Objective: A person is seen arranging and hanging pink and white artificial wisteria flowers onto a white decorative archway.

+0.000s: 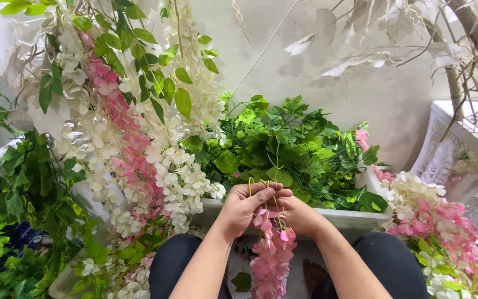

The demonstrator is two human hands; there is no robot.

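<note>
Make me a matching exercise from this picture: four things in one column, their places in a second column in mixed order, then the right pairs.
Things:
1. pink flower strand
2. green leaves
3. hanging white and pink garlands
4. white bare branches

Places:
A. top right
B. heaped in the white tub
C. upper left, dangling
D. held by left hand and right hand

Pairs: 1-D, 2-B, 3-C, 4-A
</note>
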